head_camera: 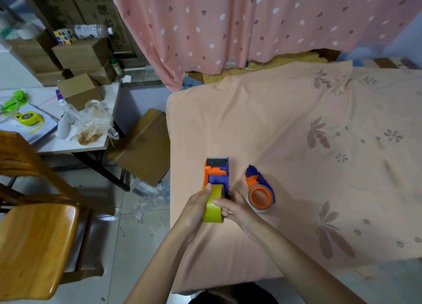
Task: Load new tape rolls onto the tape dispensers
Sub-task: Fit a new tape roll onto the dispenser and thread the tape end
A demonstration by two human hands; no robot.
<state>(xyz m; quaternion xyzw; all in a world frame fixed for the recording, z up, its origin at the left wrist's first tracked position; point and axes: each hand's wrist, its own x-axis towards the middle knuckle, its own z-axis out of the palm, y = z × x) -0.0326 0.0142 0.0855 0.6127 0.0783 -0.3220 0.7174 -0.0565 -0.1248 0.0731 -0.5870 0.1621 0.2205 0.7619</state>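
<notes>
The peach floral bedsheet (285, 132) carried all task items. Near its left edge stood the orange-and-purple tape dispenser (217, 173), the yellow tape roll (213, 206) against its rear. The left hand (196, 209) curled round the roll; the right hand (237, 209) pinched its rim. A second dispenser (260, 189) lay just right. Recommended: seat the roll squarely on the hub.

left hand (196, 209): fingers curled, gripping, thumb toward 12 o'clock | right hand (237, 209): fingers curled, pinching, pointing 9 o'clock
</notes>
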